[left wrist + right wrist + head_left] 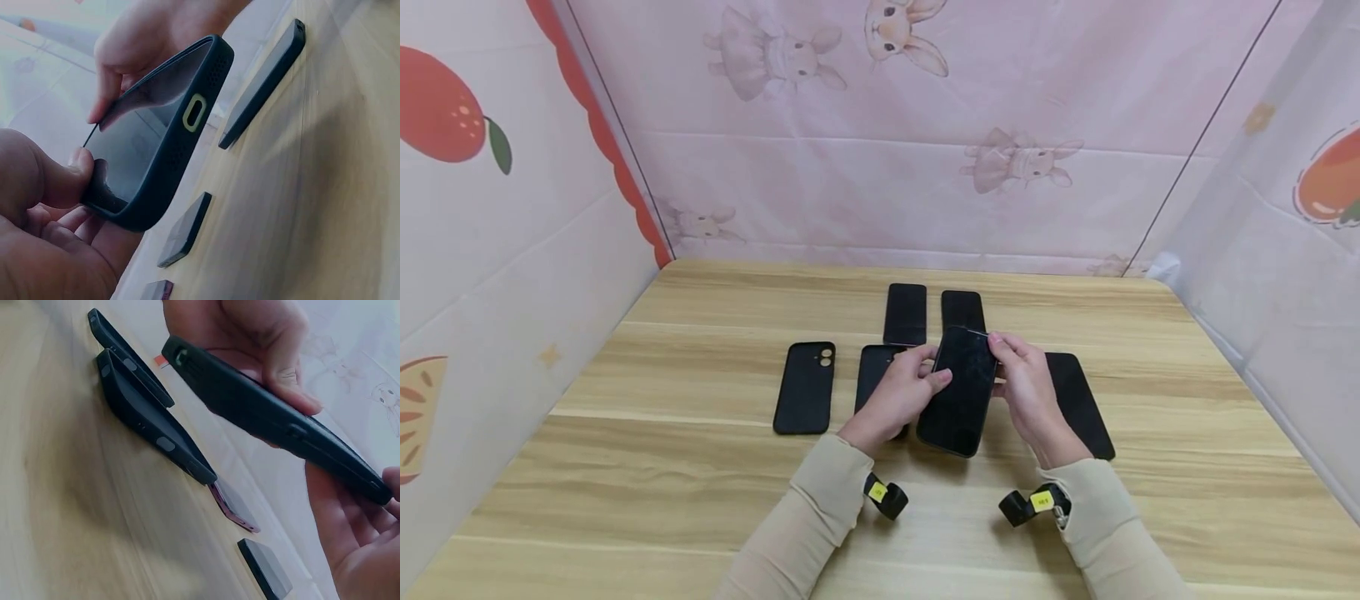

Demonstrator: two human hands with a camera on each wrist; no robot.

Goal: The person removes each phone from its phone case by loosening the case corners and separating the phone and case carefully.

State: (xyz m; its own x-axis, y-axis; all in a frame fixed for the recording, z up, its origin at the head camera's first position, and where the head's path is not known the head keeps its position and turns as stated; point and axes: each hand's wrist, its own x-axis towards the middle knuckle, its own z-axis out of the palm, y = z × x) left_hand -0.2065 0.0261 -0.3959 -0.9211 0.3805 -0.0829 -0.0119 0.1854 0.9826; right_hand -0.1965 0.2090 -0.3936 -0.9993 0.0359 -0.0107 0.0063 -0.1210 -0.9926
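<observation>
Both hands hold a black smartphone in a dark case [958,400], tilted above the table with its dark screen facing up. The left hand [906,392] grips its left edge, the thumb lying on the screen. At the upper right corner, the right hand [1028,390] pinches the phone between thumb and fingers. The case's bottom edge [195,114], with a light-rimmed port opening, shows in the left wrist view. In the right wrist view the case's side [250,409] appears, with the left hand [250,337] above and the right hand [359,550] at the far end.
An empty black phone case [805,392] lies at the left, and a second case [872,371] sits partly behind the left forearm. Two dark phones [906,315] [962,308] lie farther back. A black phone-shaped item [1078,408] rests right of the right hand. Printed cloth walls [880,200] enclose the wooden table [662,467].
</observation>
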